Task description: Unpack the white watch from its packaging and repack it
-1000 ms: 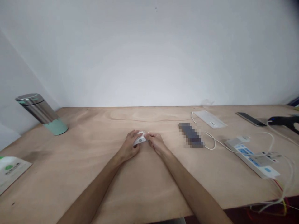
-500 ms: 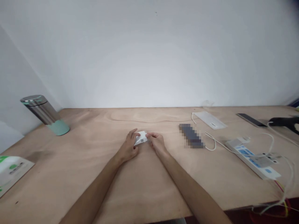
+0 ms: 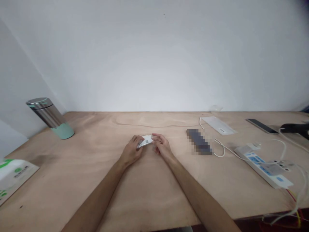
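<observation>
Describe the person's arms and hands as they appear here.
The left hand and right hand are bare, with no gloves. The left forearm and right forearm are bare too: no sleeve, watch or band shows. Any rings are too small to tell.

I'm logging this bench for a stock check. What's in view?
table: 1, pale plywood, under everything
wall: 1, white, behind table
tumbler: 1, steel and mint, back left
packet: 1, white and green, front left
card: 1, white, between hands
blurred object: 1, dark grey, centre right
flat pack: 1, white, back right
phone: 1, black, back right
power strip: 1, white and blue, right
cables: several, white, right
black object: 1, black, far right
left hand: 1, holding card
right hand: 1, fingertips on card
</observation>
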`<action>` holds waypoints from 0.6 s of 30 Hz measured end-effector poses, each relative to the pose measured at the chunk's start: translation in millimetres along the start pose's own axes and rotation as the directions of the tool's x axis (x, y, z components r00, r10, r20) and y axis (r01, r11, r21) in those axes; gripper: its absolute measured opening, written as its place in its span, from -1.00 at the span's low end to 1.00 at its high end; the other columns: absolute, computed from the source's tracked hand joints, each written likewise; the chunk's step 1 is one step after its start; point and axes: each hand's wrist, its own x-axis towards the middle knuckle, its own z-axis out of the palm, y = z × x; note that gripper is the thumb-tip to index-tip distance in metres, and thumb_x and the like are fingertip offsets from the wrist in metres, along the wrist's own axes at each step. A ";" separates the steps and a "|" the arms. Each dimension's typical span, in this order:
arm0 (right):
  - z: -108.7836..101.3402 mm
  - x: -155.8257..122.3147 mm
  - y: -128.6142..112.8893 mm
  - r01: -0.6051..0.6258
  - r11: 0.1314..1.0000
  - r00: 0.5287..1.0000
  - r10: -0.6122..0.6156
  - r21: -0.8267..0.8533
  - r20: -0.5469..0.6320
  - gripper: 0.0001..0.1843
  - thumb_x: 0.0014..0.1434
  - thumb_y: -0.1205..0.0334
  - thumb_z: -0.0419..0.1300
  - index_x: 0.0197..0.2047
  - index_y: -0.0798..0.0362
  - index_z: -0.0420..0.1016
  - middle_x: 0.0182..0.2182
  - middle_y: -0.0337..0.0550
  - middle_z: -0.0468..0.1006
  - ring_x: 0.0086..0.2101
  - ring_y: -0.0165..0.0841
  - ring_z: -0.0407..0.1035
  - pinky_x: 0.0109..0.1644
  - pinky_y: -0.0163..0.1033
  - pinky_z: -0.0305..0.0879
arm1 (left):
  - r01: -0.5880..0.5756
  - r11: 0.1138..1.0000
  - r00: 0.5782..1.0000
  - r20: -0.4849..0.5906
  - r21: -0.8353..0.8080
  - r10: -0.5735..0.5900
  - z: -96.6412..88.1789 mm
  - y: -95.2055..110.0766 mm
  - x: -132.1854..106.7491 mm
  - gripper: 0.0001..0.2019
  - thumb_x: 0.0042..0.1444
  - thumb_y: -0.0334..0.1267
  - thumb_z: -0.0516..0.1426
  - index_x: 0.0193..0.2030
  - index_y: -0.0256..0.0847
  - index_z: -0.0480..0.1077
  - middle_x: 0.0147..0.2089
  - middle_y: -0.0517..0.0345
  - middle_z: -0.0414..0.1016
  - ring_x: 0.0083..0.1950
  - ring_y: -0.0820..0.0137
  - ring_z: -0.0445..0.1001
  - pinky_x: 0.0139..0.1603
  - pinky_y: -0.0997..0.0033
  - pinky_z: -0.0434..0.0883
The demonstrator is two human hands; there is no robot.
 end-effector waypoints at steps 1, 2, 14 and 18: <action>0.1 -0.6 -0.1 0.010 1.000 1.000 -0.009 -0.012 0.022 -0.48 -0.08 0.22 0.15 0.02 0.01 0.36 -0.10 -0.10 0.48 -0.65 -0.57 0.27 -0.72 -0.46 0.04 | 0.010 1.000 1.000 0.000 -0.012 -0.010 0.4 -1.9 0.4 -0.64 0.01 -0.48 0.03 -0.02 -0.16 0.27 -0.02 0.02 0.35 0.07 0.24 0.35 0.09 0.15 0.37; 0.3 -1.0 -0.1 0.023 0.999 0.999 -0.022 -0.023 0.039 -0.46 -0.10 0.25 0.13 0.03 0.00 0.35 -0.04 -0.09 0.45 -0.61 -0.55 0.31 -0.70 -0.46 0.08 | 0.027 0.999 1.000 0.000 -0.024 -0.027 0.9 -3.6 0.8 -0.63 0.00 -0.49 0.03 -0.02 -0.16 0.27 -0.03 0.02 0.36 0.04 0.25 0.36 0.07 0.16 0.38; -4.7 7.0 6.8 0.195 0.952 0.980 -0.198 -0.236 0.014 -0.60 -0.02 0.16 0.17 -0.07 0.03 0.48 -0.34 -0.19 0.52 -0.60 -0.49 0.23 -0.59 -0.38 0.14 | 0.190 0.853 0.976 -0.002 -0.487 -0.218 2.2 -6.7 1.1 -0.73 0.00 -0.36 0.10 -0.11 -0.17 0.42 -0.10 0.07 0.40 -0.06 0.33 0.43 -0.08 0.29 0.46; -6.3 8.5 9.1 0.176 0.960 0.984 -0.178 -0.219 0.012 -0.56 0.01 0.10 0.17 -0.01 0.01 0.45 -0.31 -0.20 0.52 -0.64 -0.50 0.18 -0.62 -0.36 0.12 | 0.195 0.851 0.974 -0.006 -0.487 -0.226 3.2 -8.9 1.5 -0.73 0.04 -0.29 0.12 -0.08 -0.18 0.42 -0.10 0.05 0.41 -0.05 0.32 0.42 -0.06 0.28 0.43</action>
